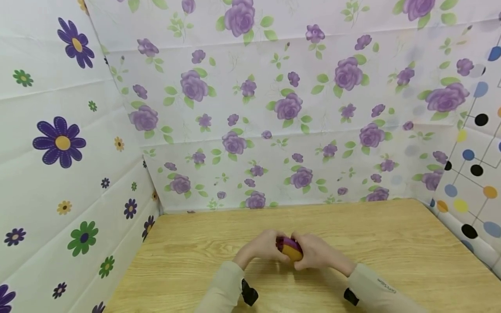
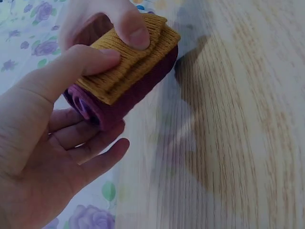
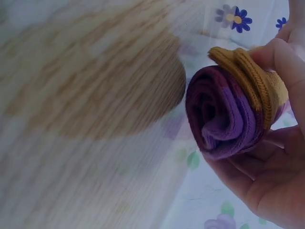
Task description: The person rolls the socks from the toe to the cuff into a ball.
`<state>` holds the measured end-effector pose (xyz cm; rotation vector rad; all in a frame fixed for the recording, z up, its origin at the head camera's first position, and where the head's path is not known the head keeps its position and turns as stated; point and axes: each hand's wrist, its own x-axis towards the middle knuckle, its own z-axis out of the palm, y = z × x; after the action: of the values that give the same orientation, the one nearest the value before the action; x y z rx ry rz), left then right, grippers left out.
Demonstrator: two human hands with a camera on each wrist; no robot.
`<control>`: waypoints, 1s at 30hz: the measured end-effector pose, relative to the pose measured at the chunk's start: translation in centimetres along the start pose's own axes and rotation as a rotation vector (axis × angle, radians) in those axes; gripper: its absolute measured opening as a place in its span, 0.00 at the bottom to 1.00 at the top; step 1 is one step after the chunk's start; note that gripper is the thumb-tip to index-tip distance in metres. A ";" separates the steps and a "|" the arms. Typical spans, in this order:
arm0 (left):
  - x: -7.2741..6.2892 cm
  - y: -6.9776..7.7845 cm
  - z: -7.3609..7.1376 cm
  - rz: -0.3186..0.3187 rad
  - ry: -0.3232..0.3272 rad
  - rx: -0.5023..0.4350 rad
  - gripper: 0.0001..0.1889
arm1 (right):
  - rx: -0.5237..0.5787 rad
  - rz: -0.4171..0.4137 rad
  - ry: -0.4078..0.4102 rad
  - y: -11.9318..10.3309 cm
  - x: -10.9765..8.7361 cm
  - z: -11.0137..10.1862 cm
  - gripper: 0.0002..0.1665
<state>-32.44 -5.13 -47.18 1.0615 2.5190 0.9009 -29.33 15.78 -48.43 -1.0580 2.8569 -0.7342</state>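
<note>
A rolled-up pair of socks point(image 1: 291, 251) is held between my two hands above the wooden table. The roll is purple and maroon, with mustard ribbed cuffs point(image 2: 136, 52) folded over its upper side. My left hand point(image 1: 268, 245) grips one end, thumb on the cuff and fingers underneath. At the other end, my right hand point(image 1: 315, 251) pinches the roll, its thumb pressing the cuff too. The right wrist view shows the spiral end of the socks point(image 3: 214, 119), with the right fingers supporting them from below.
A light wood table point(image 1: 203, 237) spreads under both hands. Behind it hangs a sheet with purple roses point(image 1: 289, 106); a daisy-print sheet point(image 1: 35, 187) borders the left, and a dotted sheet point(image 1: 475, 187) the right. Black bands point(image 1: 249, 292) sit near the sleeves.
</note>
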 end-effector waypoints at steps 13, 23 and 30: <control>-0.1 0.2 -0.8 -0.023 0.186 -0.397 0.26 | 0.258 0.022 0.150 0.1 0.4 -0.5 0.30; -0.3 0.5 -0.8 -0.016 0.231 -0.638 0.30 | 0.460 0.064 0.189 -0.5 0.5 -0.6 0.30; -0.5 0.3 -0.8 0.049 0.199 -0.672 0.25 | 0.715 0.116 0.119 0.0 0.5 -1.0 0.33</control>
<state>-32.27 -5.64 -46.33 0.8336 2.0570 1.7677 -29.87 15.87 -47.45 -0.7418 2.3555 -1.6628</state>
